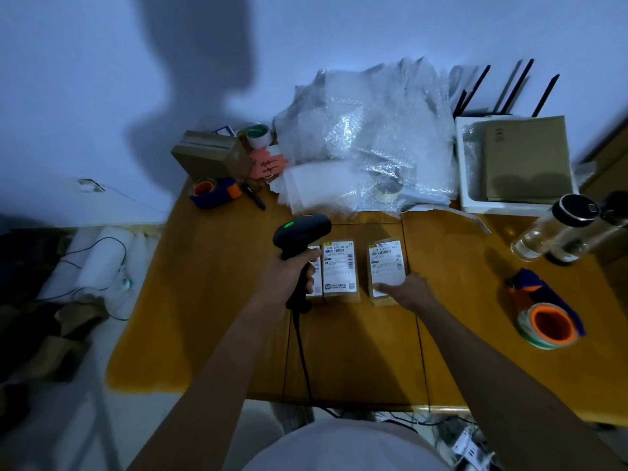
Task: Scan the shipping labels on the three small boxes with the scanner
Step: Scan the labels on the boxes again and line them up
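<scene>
Three small brown boxes with white shipping labels lie side by side on the wooden table. The left box is mostly hidden behind my left hand. The middle box lies flat, label up. The right box sits slightly apart. My left hand grips a black handheld scanner, its green light lit, head held above the left and middle boxes. Its cable runs down toward me. My right hand rests with fingers spread on the near end of the right box.
A heap of bubble wrap fills the table's back. A white bin with cardboard stands back right, a glass bottle beside it. Tape dispensers sit at the right and back left, near a brown carton.
</scene>
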Tool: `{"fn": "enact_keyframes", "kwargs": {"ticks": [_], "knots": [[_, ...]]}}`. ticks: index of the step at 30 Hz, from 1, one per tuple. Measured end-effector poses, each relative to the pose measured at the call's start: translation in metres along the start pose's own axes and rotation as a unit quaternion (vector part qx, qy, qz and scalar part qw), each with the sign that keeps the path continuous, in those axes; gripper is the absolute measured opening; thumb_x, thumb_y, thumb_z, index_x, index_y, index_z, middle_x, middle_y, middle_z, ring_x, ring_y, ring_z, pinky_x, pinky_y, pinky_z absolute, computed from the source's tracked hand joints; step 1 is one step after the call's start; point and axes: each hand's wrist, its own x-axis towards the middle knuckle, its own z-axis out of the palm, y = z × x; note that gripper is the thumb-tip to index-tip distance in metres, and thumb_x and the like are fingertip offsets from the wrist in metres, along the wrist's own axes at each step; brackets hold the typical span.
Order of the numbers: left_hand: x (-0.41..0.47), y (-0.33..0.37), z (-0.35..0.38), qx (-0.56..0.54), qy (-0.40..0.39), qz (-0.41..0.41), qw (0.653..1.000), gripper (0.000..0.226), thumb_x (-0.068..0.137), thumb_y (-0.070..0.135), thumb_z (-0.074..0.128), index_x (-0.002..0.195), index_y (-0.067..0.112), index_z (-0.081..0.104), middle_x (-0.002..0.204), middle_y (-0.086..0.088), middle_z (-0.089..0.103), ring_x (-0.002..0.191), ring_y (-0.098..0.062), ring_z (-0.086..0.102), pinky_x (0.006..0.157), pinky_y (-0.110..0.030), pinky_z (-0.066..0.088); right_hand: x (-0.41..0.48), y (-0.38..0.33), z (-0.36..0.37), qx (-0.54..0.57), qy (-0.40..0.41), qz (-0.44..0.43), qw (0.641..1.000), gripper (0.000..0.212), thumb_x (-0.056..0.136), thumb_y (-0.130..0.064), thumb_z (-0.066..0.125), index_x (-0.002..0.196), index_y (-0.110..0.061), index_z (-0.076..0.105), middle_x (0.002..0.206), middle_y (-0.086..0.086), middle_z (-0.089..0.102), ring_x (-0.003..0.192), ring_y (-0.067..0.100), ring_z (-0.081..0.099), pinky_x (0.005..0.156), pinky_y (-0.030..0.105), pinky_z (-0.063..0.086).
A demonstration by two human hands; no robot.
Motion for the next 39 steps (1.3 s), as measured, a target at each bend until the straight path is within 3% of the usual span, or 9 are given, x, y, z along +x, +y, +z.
{"fn": "enact_keyframes", "kwargs": {"ticks": [3, 6, 9, 12, 15, 21, 25, 32, 39], "knots": [[-0.002, 0.000, -0.004, -0.004, -0.002, 0.000, 1.000, 0.018, 0.092, 0.020, 0.072, 0.082, 0.011, 0.060, 0.058, -0.002, 0.050, 0.049, -0.016, 0.047, 0.050, -0.026, 0.045, -0.010, -0.010, 0.003, -0.004, 0.001, 0.017, 1.000, 0.121, 0.069, -0.066, 0.081, 0.156, -0.001, 0.027, 0.163, 0.023, 0.025, 0.150, 0.041, 0.026, 0.115, 0.053, 0.037], [-0.005, 0.000, -0.013, -0.006, -0.007, 0.000, 1.000, 0.019, 0.091, 0.021, 0.073, 0.085, 0.010, 0.059, 0.059, -0.003, 0.050, 0.050, -0.017, 0.047, 0.051, -0.027, 0.045, -0.011, -0.014, 0.003, 0.021, -0.007, 0.024, 0.999, 0.125, 0.071, -0.063, 0.082, 0.158, 0.001, 0.021, 0.166, 0.024, 0.018, 0.152, 0.040, 0.023, 0.112, 0.050, 0.038], [-0.006, 0.000, -0.020, -0.007, -0.009, 0.003, 1.000, 0.020, 0.090, 0.022, 0.074, 0.085, 0.009, 0.058, 0.059, -0.003, 0.051, 0.049, -0.018, 0.047, 0.051, -0.028, 0.045, -0.006, -0.011, 0.002, 0.079, -0.035, 0.012, 0.996, 0.125, 0.057, -0.075, 0.082, 0.148, 0.003, 0.044, 0.153, 0.025, 0.046, 0.138, 0.041, 0.048, 0.106, 0.053, 0.049], [-0.008, -0.002, -0.025, -0.012, -0.011, 0.003, 1.000, 0.022, 0.090, 0.023, 0.074, 0.081, 0.009, 0.060, 0.057, -0.003, 0.052, 0.048, -0.018, 0.048, 0.053, -0.030, 0.044, -0.009, -0.004, 0.002, 0.152, -0.041, -0.006, 0.988, 0.068, 0.078, -0.052, 0.082, 0.121, -0.001, 0.067, 0.121, 0.020, 0.071, 0.108, 0.035, 0.069, 0.095, 0.052, 0.057], [-0.012, 0.000, -0.027, -0.020, -0.007, -0.003, 1.000, 0.019, 0.091, 0.021, 0.073, 0.080, 0.010, 0.060, 0.056, -0.002, 0.053, 0.048, -0.018, 0.048, 0.051, -0.029, 0.044, -0.016, -0.001, -0.002, 0.207, -0.055, 0.005, 0.977, 0.053, 0.083, -0.039, 0.081, 0.118, -0.002, 0.069, 0.111, 0.018, 0.075, 0.097, 0.032, 0.074, 0.092, 0.051, 0.059], [-0.018, 0.007, -0.028, -0.028, -0.028, 0.011, 0.999, 0.019, 0.091, 0.023, 0.074, 0.084, 0.011, 0.060, 0.059, -0.002, 0.052, 0.048, -0.016, 0.048, 0.050, -0.027, 0.046, -0.039, -0.008, -0.020, 0.257, -0.035, -0.020, 0.965, 0.038, 0.088, -0.017, 0.078, 0.118, 0.001, 0.066, 0.105, 0.015, 0.074, 0.079, 0.021, 0.073, 0.060, 0.028, 0.055], [-0.021, 0.009, -0.022, -0.026, -0.043, 0.011, 0.999, 0.019, 0.093, 0.017, 0.069, 0.077, 0.011, 0.061, 0.055, -0.001, 0.051, 0.049, -0.015, 0.047, 0.049, -0.024, 0.045, -0.046, -0.019, -0.029, 0.280, -0.013, -0.066, 0.958, 0.045, 0.085, -0.019, 0.081, 0.118, 0.006, 0.065, 0.111, 0.019, 0.074, 0.086, 0.023, 0.073, 0.064, 0.028, 0.055], [-0.018, 0.015, -0.023, -0.044, -0.051, 0.005, 0.998, 0.020, 0.093, 0.017, 0.070, 0.076, 0.011, 0.060, 0.056, -0.002, 0.050, 0.046, -0.015, 0.046, 0.046, -0.023, 0.045, -0.071, -0.052, -0.033, 0.344, -0.031, -0.146, 0.927, 0.029, 0.086, -0.022, 0.081, 0.108, -0.021, 0.061, 0.110, 0.007, 0.074, 0.094, 0.022, 0.074, 0.076, 0.035, 0.059], [-0.024, 0.018, -0.028, -0.031, -0.055, 0.020, 0.998, 0.016, 0.093, 0.019, 0.070, 0.082, 0.011, 0.061, 0.058, -0.002, 0.052, 0.047, -0.014, 0.048, 0.050, -0.025, 0.046, -0.083, -0.075, -0.029, 0.380, -0.061, -0.188, 0.904, 0.044, 0.081, -0.013, 0.083, 0.116, -0.023, 0.060, 0.119, 0.006, 0.074, 0.107, 0.031, 0.073, 0.091, 0.048, 0.060]]}}
